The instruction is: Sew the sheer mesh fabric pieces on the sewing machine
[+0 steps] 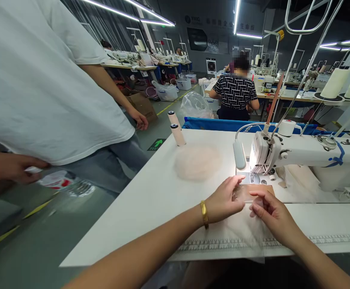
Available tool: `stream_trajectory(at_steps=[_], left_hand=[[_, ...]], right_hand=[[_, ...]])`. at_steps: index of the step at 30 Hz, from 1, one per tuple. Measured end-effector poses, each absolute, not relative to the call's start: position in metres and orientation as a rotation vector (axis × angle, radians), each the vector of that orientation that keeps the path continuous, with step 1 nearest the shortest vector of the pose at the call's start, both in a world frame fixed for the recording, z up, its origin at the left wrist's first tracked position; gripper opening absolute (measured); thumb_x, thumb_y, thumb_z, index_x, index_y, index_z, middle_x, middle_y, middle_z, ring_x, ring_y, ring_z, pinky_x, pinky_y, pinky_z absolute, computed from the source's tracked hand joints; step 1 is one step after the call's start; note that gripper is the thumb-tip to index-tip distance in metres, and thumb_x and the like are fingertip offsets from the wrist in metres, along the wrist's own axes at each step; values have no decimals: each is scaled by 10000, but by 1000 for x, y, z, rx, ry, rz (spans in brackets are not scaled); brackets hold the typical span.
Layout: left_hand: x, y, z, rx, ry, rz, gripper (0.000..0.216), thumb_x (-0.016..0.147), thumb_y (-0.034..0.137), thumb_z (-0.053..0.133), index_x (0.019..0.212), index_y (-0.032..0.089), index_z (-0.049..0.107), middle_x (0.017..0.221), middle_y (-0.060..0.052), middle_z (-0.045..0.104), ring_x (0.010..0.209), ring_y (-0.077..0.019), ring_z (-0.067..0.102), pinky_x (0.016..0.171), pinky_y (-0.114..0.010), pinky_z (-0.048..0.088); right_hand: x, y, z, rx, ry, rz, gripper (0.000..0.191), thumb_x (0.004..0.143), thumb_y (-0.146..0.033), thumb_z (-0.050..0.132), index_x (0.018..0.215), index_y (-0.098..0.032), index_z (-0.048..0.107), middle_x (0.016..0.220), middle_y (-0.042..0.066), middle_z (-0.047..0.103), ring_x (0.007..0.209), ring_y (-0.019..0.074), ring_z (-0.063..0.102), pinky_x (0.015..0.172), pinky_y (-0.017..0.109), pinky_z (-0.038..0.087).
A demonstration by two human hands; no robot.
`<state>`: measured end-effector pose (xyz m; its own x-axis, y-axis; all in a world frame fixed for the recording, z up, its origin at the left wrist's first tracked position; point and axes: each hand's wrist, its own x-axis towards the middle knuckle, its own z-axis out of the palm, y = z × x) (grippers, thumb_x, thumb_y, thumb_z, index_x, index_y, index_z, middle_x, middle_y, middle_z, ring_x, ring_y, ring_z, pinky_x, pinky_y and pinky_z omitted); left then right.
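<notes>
A thin, sheer pale fabric [247, 226] lies under and between my hands, hanging over the table's front edge. My left hand [223, 200], with a gold bracelet at the wrist, has fingers stretched and thumb apart around a crumpled, see-through part of it. The fingers of my right hand [272, 212] are bent, thumb and forefinger closed on the sheer fabric. Just beyond my hands is a white sewing machine [298, 150], its needle area lit. A tan strip [263, 188] lies before the needle plate. A pale, round heap of sheer material [197, 162] rests left of the machine.
Two pale thread cones [177, 134] stand at the table's far left edge. A printed ruler [217, 245] runs along the front. To the left stands a person in a white shirt [51, 88]. Another person in a patterned shirt [235, 90] sits ahead.
</notes>
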<state>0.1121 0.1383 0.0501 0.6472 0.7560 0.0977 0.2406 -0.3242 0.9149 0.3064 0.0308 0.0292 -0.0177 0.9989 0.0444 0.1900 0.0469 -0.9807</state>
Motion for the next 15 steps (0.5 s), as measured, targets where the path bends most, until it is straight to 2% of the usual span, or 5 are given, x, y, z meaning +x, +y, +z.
stream_trajectory(at_steps=[4, 6, 10, 13, 15], left_hand=[[121, 159, 43, 1690, 590, 259, 366, 715, 434, 807, 902, 160, 651, 763, 4, 630, 683, -146, 554, 618, -252, 435], [127, 166, 42, 1610, 561, 192, 358, 706, 459, 812, 780, 164, 624, 666, 25, 597, 630, -124, 510, 584, -236, 391], [137, 173, 40, 1537, 568, 137, 376, 672, 482, 820, 756, 156, 654, 650, 15, 616, 618, -130, 526, 584, -246, 400], [144, 172, 36, 1565, 593, 195, 355, 688, 475, 802, 745, 153, 662, 616, 27, 578, 592, -127, 506, 565, -245, 385], [146, 170, 33, 1567, 614, 263, 347, 707, 477, 785, 768, 165, 647, 617, 44, 545, 580, -117, 477, 548, -236, 372]], right_hand=[[326, 26, 29, -1325, -1266, 1197, 421, 958, -559, 690, 1261, -268, 656, 883, 20, 705, 828, 213, 713, 825, 367, 565], [343, 28, 29, -1350, -1212, 1275, 452, 933, -590, 702, 1231, -253, 657, 875, 23, 708, 802, 211, 703, 794, 361, 554], [374, 42, 38, -1520, -1398, 1263, 460, 914, -594, 694, 1199, -236, 653, 854, 15, 677, 776, 209, 658, 758, 357, 522], [374, 58, 53, -1593, -1608, 1140, 431, 907, -563, 702, 1199, -248, 664, 1078, 60, 686, 985, 246, 645, 856, 370, 513], [363, 68, 59, -1574, -1693, 1147, 369, 926, -520, 684, 1187, -260, 661, 1131, 57, 684, 1000, 241, 634, 844, 353, 504]])
